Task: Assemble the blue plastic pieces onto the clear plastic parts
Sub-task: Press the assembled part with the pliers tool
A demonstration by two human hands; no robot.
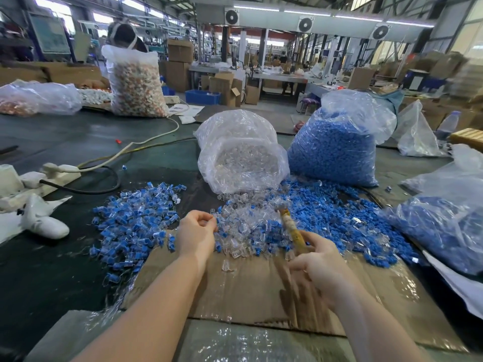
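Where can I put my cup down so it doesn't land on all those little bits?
The brown cardboard between the two forearms, just below the clear pieces, is mostly bare; only one clear piece lies there. The dark table left of the assembled blue-and-clear pile is bare too. Ahead of both hands it's crowded with the clear pieces and the blue pieces.

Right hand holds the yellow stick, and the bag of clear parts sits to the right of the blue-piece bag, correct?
Not quite. In the head view the bag of clear parts sits left of the blue-piece bag. The right hand does hold the yellow stick.
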